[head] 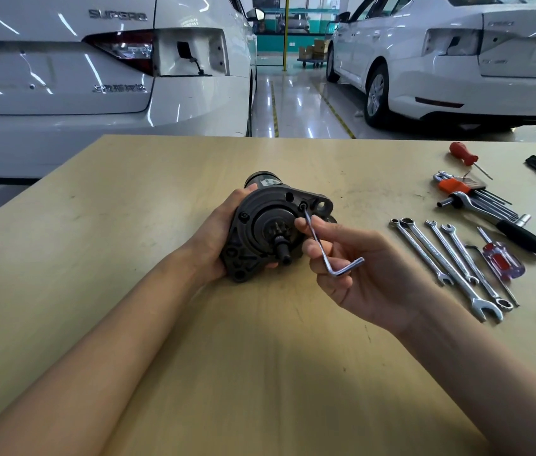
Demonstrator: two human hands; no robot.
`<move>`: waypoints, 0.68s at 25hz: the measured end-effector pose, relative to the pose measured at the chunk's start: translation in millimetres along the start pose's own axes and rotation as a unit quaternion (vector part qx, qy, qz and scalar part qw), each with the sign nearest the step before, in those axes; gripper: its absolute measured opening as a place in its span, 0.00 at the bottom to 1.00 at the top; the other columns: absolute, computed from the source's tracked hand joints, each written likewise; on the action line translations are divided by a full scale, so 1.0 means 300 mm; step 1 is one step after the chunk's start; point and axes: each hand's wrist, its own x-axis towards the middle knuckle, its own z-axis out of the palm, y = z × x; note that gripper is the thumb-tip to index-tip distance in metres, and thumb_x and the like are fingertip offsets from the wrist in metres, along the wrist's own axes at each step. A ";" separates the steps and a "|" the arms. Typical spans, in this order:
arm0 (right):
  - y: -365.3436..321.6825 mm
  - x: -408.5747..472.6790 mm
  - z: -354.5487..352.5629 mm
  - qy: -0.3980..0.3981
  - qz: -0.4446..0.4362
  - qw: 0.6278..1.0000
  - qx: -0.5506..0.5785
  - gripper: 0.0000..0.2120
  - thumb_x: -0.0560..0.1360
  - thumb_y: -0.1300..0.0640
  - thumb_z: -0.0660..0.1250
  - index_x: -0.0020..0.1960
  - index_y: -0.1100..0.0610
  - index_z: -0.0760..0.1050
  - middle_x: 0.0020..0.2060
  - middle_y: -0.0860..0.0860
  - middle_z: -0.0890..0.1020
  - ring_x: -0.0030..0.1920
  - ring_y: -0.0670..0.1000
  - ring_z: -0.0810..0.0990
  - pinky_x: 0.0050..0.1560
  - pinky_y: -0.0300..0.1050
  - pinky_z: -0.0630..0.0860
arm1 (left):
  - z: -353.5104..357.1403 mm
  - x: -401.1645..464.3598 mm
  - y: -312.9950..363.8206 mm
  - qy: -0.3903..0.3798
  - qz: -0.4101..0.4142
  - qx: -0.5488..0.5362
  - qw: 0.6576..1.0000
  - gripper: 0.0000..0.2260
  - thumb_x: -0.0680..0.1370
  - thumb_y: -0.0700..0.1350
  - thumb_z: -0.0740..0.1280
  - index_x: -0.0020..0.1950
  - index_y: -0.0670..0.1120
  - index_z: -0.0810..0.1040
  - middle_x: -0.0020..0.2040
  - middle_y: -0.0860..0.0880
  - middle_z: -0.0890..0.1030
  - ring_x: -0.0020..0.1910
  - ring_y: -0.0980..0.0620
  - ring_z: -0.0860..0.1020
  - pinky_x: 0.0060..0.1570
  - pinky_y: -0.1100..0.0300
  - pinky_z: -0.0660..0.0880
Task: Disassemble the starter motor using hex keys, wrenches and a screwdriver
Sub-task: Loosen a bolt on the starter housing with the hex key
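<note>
A dark starter motor (265,209) lies on the wooden table (128,225), its pinion gear and shaft facing me. My left hand (215,238) grips its left side, fingers curled under the housing. My right hand (355,271) pinches a silver L-shaped hex key (322,251) between thumb and fingers. The key's long end sits in a screw head at the upper right of the motor's front flange.
To the right lie several combination wrenches (451,258), a red-handled screwdriver (503,261), an orange hex key set (461,187), a ratchet handle (520,235) and a small red screwdriver (464,153). Two white cars stand beyond the table's far edge.
</note>
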 end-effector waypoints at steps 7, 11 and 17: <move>-0.001 0.001 -0.008 0.021 -0.003 1.000 0.022 0.11 0.66 0.65 0.68 0.48 0.61 0.74 0.28 0.54 0.78 0.20 0.44 0.71 0.20 0.34 0.70 | -0.009 0.008 -0.006 -0.002 0.002 -0.001 1.000 0.23 0.79 0.60 0.54 0.45 0.49 0.85 0.42 0.46 0.84 0.37 0.49 0.82 0.33 0.55 0.79; 0.007 0.007 -0.009 0.028 -0.010 1.000 -0.002 0.10 0.62 0.61 0.74 0.40 0.60 0.75 0.27 0.53 0.78 0.19 0.43 0.71 0.19 0.33 0.70 | -0.010 0.013 -0.008 -0.008 -0.005 -0.008 1.000 0.25 0.79 0.60 0.53 0.43 0.48 0.85 0.41 0.46 0.84 0.35 0.49 0.81 0.32 0.55 0.78; 0.005 0.002 -0.004 0.022 -0.001 1.000 -0.012 0.07 0.69 0.57 0.67 0.46 0.58 0.73 0.28 0.53 0.80 0.19 0.43 0.72 0.18 0.34 0.70 | -0.018 0.017 -0.014 -0.023 0.011 -0.010 1.000 0.24 0.79 0.60 0.53 0.44 0.48 0.85 0.40 0.45 0.84 0.34 0.49 0.81 0.31 0.56 0.78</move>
